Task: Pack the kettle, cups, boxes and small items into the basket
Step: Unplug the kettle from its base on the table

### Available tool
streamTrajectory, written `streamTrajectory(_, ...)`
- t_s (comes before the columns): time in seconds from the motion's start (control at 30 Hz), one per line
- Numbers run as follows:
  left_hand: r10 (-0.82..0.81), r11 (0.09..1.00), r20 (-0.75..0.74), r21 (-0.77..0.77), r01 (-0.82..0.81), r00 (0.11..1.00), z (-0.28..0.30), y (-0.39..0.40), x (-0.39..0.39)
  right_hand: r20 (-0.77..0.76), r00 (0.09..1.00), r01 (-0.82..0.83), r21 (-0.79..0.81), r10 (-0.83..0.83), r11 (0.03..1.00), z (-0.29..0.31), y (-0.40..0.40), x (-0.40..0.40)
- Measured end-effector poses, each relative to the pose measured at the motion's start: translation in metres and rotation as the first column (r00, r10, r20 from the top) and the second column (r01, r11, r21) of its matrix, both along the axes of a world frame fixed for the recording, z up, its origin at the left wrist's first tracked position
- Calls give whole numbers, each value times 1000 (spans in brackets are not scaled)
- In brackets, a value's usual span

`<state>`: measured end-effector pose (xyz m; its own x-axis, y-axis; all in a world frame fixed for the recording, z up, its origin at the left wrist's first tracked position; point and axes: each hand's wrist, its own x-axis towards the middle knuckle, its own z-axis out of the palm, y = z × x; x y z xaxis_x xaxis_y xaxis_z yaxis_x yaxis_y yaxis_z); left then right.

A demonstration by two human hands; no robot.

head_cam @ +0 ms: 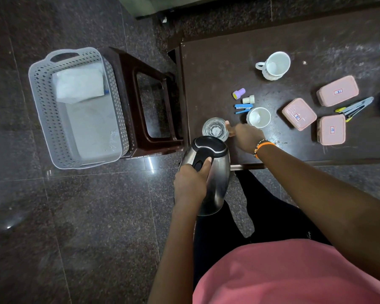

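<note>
Basket (40, 110): pale grey perforated plastic, rectangular with rounded corners and cut-out handles, on the speckled stone floor at far left. Holds a folded white sheet (79, 84).

Stool (149, 106): dark brown moulded plastic with an open centre, between basket and table.

Kettle (215, 178): brushed steel body, glossy black lid and handle, tilted, held off the table's near-left corner. Left hand (190, 183) grips the handle, fingers curled round it, thumb laid along the top.

Glass (214, 129): clear, round, upright at the table's near-left edge, just beyond the kettle lid. Right hand (246, 136), beaded and orange bands at the wrist, grips its right side, thumb on the rim.

Table (217, 62): dark, scuffed, dusty top.

Small items: purple cap (239, 93), cream cap (248, 99), blue stapler (242, 108), clustered beyond the glass.

2 white cups: 1 (259, 117) beside the right hand, 1 handled (273, 65) farther off.

3 pink lidded boxes (298, 114), (337, 91), (331, 130), rounded rectangles at right; metal tongs (355, 107) lie between them.
</note>
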<state>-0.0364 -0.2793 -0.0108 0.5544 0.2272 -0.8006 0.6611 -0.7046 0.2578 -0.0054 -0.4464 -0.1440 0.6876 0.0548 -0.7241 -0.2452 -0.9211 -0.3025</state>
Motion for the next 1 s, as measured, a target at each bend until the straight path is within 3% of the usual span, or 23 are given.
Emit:
streamTrajectory(0.33,5,1000,-4,-13,-5,1000,1,0,1,12,998,-59,30,59,998,2,-2,1)
streamTrajectory(1.0,10,1000,-11,-10,-10,1000,-2,-1,4,-10,997,76,-7,-76,997,2,0,0)
